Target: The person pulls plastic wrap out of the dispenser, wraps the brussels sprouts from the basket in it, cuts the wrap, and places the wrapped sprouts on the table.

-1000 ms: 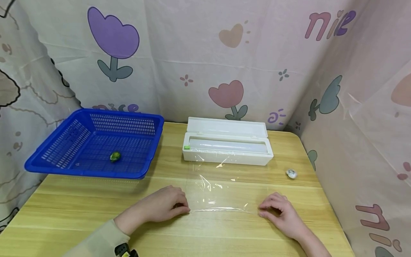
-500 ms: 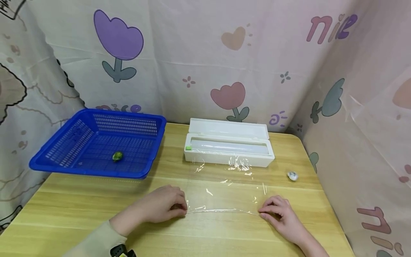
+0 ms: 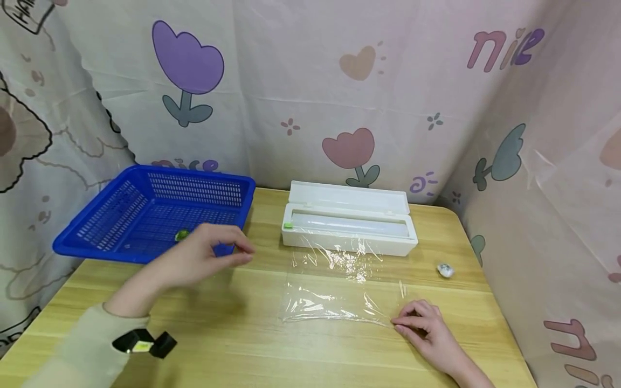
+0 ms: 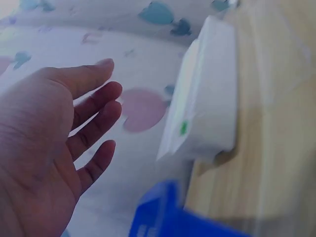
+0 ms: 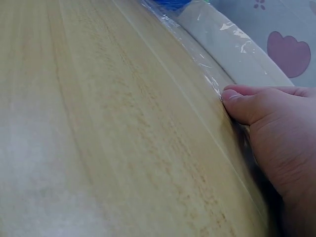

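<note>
A sheet of clear plastic wrap [image 3: 335,291] stretches over the table from a white dispenser box [image 3: 349,245] whose lid stands raised, with the roll [image 3: 349,223] inside. At the sheet's near right corner my right hand [image 3: 427,334] pinches the film between thumb and fingers; the right wrist view shows the same pinch on the film's edge [image 5: 210,79]. My left hand [image 3: 199,256] is up in the air beside the blue basket, apart from the film. Its fingers [image 4: 98,123] are loosely bent, with nothing between them and the thumb.
The blue plastic basket [image 3: 97,255] stands at the left, with a small green item [image 3: 181,235] in it, partly behind my left hand. A small whitish lump [image 3: 445,270] lies on the table [image 3: 271,361] at the right. A patterned curtain [image 3: 271,70] hangs close behind.
My left hand has let go of the film's left corner and moved up and left toward the basket. The sheet's left side now lies loose; my right hand still pinches its corner.
</note>
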Demonstrator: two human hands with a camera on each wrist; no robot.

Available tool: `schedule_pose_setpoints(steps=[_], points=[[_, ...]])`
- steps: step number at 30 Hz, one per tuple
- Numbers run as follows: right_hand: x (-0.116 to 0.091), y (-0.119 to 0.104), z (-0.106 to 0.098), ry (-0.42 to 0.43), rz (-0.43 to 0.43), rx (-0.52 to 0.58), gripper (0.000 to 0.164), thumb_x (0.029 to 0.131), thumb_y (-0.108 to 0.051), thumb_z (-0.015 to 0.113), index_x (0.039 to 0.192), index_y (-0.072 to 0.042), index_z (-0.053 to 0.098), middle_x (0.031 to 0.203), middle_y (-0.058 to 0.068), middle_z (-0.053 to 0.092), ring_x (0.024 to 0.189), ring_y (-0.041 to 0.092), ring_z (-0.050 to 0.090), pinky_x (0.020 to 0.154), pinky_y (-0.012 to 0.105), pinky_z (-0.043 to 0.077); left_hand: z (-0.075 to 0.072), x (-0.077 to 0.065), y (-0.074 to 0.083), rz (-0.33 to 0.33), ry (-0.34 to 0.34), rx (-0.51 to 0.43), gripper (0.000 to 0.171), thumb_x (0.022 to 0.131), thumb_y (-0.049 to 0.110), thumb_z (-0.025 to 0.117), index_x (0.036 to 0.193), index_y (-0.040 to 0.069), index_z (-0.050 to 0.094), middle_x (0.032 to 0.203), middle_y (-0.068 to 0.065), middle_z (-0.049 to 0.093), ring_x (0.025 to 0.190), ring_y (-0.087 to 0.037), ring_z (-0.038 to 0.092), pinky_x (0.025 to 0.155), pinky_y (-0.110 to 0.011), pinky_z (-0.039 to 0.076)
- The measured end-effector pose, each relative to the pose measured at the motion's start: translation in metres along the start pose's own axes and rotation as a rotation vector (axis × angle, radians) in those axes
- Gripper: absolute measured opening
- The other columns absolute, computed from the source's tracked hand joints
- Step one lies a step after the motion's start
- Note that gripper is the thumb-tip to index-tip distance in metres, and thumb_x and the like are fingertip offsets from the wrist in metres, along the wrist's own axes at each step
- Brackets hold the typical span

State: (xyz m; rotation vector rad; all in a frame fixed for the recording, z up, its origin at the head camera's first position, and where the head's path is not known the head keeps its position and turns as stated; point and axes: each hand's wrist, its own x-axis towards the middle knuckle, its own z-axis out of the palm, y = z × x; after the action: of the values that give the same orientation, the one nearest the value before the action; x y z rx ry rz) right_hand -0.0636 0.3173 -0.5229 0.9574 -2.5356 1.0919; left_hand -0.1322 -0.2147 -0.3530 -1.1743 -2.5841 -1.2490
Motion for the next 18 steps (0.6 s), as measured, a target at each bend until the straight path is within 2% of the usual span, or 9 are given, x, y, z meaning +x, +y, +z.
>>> schedule_pose_setpoints(steps=[3,6,9,13,16,18], points=[[0.000,0.000,0.000,0.002,-0.005,-0.004,0.042,0.081,0.008,0.085,0.107,-0.025,0.083,0.109,-0.012,0.065,0.105,0.010,0.054,0.096,0.026,0.024,-0.019,0.001,-0.007,-0.042,0.043,0.015,0.025,0.097,0.008,0.079,0.110,0.029,0.079,0.100,0.007,0.075,0.087,-0.011,0.068,0.073,-0.028,0.055],[0.000,-0.001,0.001,0.007,-0.010,-0.008,0.042,0.082,0.008,0.085,0.108,-0.025,0.083,0.108,-0.012,0.065,0.105,0.010,0.054,0.096,0.026,0.025,-0.035,0.002,-0.015,-0.087,0.079,0.069,0.023,0.097,0.010,0.079,0.109,0.029,0.080,0.099,0.010,0.075,0.086,-0.011,0.067,0.073,-0.028,0.053],[0.000,-0.001,0.001,0.010,-0.015,-0.010,0.042,0.082,0.008,0.085,0.108,-0.026,0.083,0.108,-0.013,0.065,0.105,0.010,0.054,0.095,0.026,0.025,-0.050,0.002,-0.028,-0.160,0.103,0.102,0.018,0.099,0.013,0.078,0.109,0.027,0.080,0.099,0.011,0.076,0.085,-0.012,0.069,0.072,-0.027,0.054],[-0.001,-0.001,0.001,0.006,-0.009,-0.010,0.042,0.082,0.007,0.085,0.107,-0.025,0.082,0.109,-0.013,0.064,0.105,0.010,0.054,0.096,0.026,0.025,-0.068,-0.001,-0.052,-0.316,0.131,0.066,0.014,0.101,0.016,0.076,0.114,0.019,0.081,0.104,0.001,0.078,0.089,-0.013,0.072,0.075,-0.025,0.056],[-0.001,0.000,0.002,0.004,-0.001,-0.008,0.041,0.082,0.007,0.085,0.107,-0.025,0.082,0.109,-0.013,0.064,0.105,0.010,0.054,0.097,0.026,0.024,-0.081,-0.006,-0.073,-0.438,0.149,0.053,0.020,0.103,0.023,0.074,0.120,0.016,0.079,0.113,-0.004,0.078,0.096,-0.008,0.071,0.080,-0.022,0.055],[-0.002,0.001,0.002,0.004,0.001,-0.007,0.041,0.082,0.007,0.085,0.107,-0.025,0.082,0.109,-0.013,0.064,0.105,0.010,0.053,0.097,0.026,0.024,-0.089,-0.010,-0.085,-0.493,0.140,0.063,0.027,0.103,0.028,0.073,0.126,0.014,0.077,0.119,-0.006,0.076,0.100,-0.005,0.069,0.082,-0.020,0.054]])
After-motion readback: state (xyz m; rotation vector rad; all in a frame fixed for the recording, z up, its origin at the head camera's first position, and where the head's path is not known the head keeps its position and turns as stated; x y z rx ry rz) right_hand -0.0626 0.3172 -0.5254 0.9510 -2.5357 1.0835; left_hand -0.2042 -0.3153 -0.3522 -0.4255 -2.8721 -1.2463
